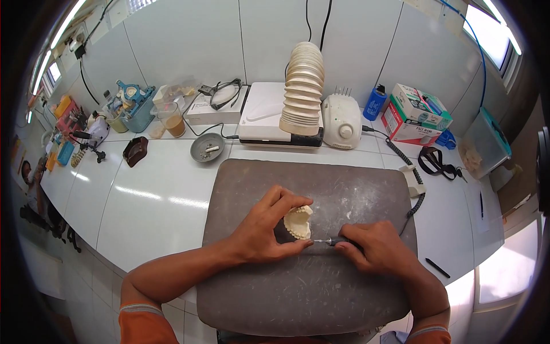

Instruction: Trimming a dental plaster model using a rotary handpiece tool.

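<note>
My left hand (270, 225) grips a cream dental cast (298, 221) between thumb and fingers, its arch of teeth showing. In my right hand (375, 245) is a dark rotary handpiece (346, 243), held like a pen. Its thin metal bit (321, 241) points left and reaches to the lower edge of the cast, by my left thumb tip; whether it touches I cannot tell. Both hands are over a worn brown-grey work mat (298, 298) marked with scratches and pale dust.
Behind the mat stand a ribbed suction hose (302, 86), a white box-shaped unit (263, 114) and a white control unit (342, 121) with a coiled cord (395, 148). Left are a grey ashtray (207, 148) and a cup (173, 121). Right lie a black pen (437, 268) and mask boxes (409, 126).
</note>
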### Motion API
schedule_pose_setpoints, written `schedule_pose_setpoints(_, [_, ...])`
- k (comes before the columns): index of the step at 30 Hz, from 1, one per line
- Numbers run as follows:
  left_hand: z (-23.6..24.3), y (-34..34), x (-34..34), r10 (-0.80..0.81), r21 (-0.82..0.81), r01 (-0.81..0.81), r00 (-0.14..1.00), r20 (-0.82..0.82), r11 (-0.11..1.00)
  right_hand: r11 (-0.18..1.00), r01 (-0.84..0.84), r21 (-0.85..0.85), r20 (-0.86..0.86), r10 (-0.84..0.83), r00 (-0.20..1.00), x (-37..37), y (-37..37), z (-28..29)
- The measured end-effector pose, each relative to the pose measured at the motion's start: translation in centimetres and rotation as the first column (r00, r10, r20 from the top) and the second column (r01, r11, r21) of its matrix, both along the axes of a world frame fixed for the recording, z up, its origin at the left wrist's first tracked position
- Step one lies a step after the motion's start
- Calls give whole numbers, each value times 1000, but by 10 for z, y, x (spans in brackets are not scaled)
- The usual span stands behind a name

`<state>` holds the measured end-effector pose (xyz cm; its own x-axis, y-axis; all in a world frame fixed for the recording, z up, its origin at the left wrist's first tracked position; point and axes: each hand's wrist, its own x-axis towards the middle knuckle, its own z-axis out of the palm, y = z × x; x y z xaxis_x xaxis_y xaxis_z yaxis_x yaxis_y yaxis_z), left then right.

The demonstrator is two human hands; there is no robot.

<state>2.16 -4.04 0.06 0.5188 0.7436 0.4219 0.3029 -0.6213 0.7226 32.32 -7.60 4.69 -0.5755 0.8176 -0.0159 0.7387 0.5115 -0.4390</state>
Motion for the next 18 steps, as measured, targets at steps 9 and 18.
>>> schedule_pose_setpoints(9, [0, 1, 0, -117, 1, 117, 993, -7, 993, 991, 85, 104, -104, -74, 992, -7, -3, -8])
schedule_pose_setpoints(18, [7, -1, 0, -154, -55, 152, 988, -28, 987, 986, 88, 145, -79, -77, 994, -10, -6, -11])
